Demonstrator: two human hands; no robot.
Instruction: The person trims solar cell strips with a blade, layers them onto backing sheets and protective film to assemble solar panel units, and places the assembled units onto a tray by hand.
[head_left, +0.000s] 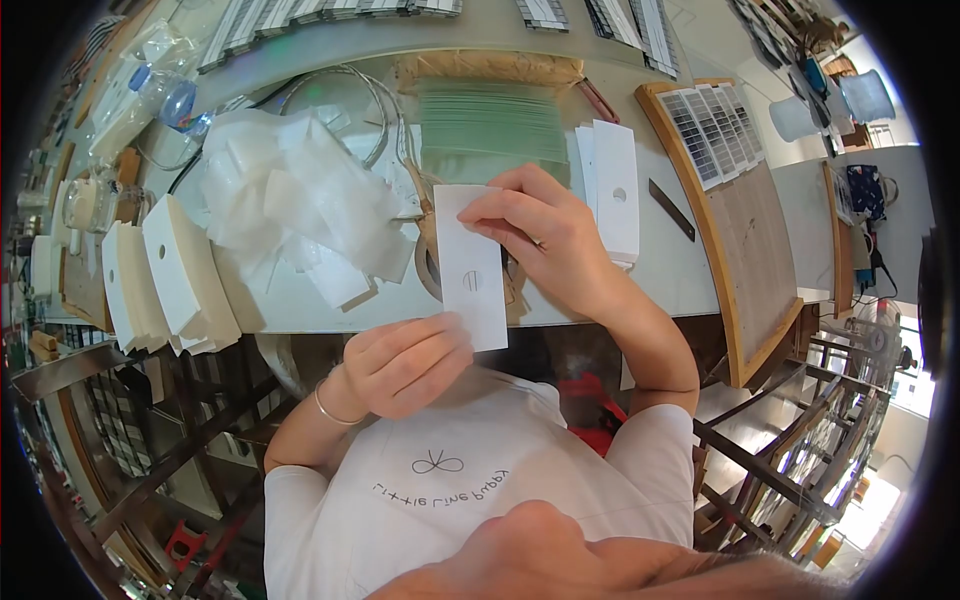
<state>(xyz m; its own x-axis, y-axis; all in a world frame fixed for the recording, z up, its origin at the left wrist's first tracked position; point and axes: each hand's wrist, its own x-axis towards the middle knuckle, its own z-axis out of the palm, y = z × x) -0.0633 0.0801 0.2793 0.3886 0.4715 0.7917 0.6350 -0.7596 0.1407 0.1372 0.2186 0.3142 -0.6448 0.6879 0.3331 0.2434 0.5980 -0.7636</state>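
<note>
Hands [545, 232] [408, 364] on card [473, 265], left fingertips [456, 328] blurry

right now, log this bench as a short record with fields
held item: white card with a round mark
card's far part: pinched by other hand
card's near part: braceleted hand
beyond card: stacked greenish translucent sheets
image left: crumpled translucent wrapping
image right: overlapping white cards, dark flat strip, wood-framed board

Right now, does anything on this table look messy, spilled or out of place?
Mainly the crumpled white wrap: it lies in a loose heap left of the green stack, and looks untidy beside those lined-up sheets. It may simply be packing. I see no obvious spill or breakage.
</note>
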